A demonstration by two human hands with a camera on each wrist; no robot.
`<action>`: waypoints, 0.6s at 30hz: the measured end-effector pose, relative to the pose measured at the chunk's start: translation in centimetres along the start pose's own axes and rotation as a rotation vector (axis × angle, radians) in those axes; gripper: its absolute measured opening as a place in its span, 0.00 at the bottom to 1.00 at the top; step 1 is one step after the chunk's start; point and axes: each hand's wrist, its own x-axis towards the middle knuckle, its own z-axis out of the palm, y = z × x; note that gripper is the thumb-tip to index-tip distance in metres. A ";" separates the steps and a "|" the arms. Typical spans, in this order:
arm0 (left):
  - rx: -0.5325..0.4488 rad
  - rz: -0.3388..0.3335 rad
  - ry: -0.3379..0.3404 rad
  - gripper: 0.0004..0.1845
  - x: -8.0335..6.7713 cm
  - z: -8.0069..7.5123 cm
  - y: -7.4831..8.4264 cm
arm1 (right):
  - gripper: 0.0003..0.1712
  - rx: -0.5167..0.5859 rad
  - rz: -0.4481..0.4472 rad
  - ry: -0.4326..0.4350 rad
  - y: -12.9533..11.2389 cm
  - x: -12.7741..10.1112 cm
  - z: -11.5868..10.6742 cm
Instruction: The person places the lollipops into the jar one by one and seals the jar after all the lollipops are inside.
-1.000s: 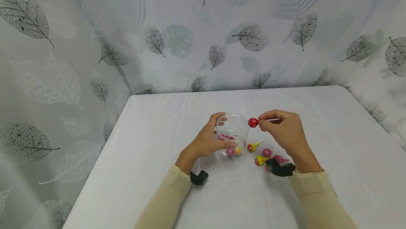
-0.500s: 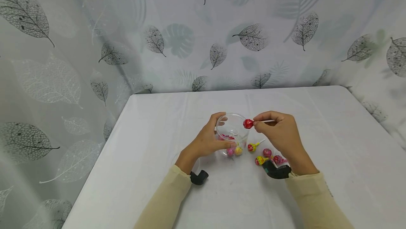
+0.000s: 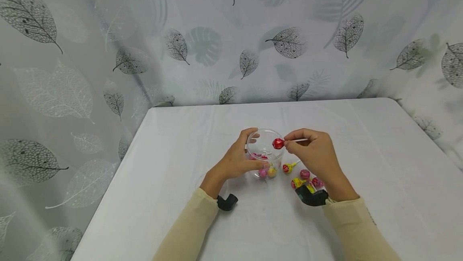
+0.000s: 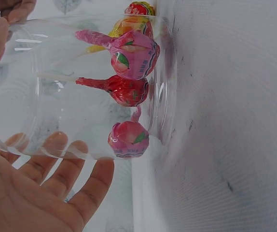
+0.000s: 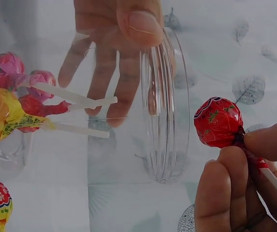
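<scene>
On the white worktop (image 3: pixel 181 152) our left hand (image 3: pixel 236 160) wraps its fingers (image 4: pixel 56 169) round a clear cup (image 3: pixel 265 152), steadying it upright. Several wrapped lollipops (image 4: pixel 129 89) already lie inside, so we judge the filling partly done. Our right hand (image 3: pixel 314 156) pinches the stick of a red lollipop (image 3: pixel 278 143), its head just at the cup's rim, not yet in. A few loose lollipops (image 3: pixel 300 176) wait beside the cup.
</scene>
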 end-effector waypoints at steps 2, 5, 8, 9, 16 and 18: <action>0.003 0.000 0.001 0.56 0.0 0.0 0.0 | 0.09 -0.001 -0.002 -0.004 0.0 0.0 0.1; 0.009 -0.006 0.005 0.56 -0.1 0.0 0.1 | 0.08 0.001 0.002 -0.009 0.0 0.0 0.3; 0.014 -0.014 0.009 0.55 -0.1 0.0 0.1 | 0.09 0.004 0.001 -0.014 -0.1 -0.1 0.4; 0.014 -0.015 0.010 0.55 -0.1 0.0 0.1 | 0.09 0.006 -0.003 -0.015 -0.2 -0.2 0.5; 0.013 -0.001 0.005 0.54 -0.1 -0.1 0.2 | 0.10 0.022 -0.057 -0.044 -0.1 -0.1 1.0; 0.013 0.004 0.001 0.54 -0.1 -0.1 0.2 | 0.12 0.030 -0.084 -0.054 0.0 -0.1 1.0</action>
